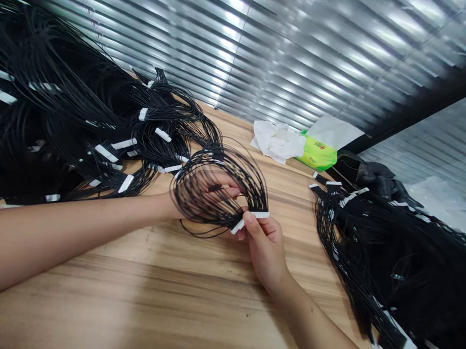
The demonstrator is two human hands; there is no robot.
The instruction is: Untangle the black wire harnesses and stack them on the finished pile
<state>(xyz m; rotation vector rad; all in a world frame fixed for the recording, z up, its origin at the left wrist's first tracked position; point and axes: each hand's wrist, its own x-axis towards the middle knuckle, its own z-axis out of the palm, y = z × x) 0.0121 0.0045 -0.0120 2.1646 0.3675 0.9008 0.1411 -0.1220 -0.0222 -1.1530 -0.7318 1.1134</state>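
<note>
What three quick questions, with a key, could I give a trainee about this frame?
1. Which hand pinches the flat white connector strip on the looped bundle of thin black wires?
2. True or false: heaped black wire bundles lie on only one side of the hands.
3. What lies beside the crumpled white tissue at the far side of the light wooden table?

Key:
1. The right hand.
2. False: they also lie at the right.
3. A bright green packet.
</note>
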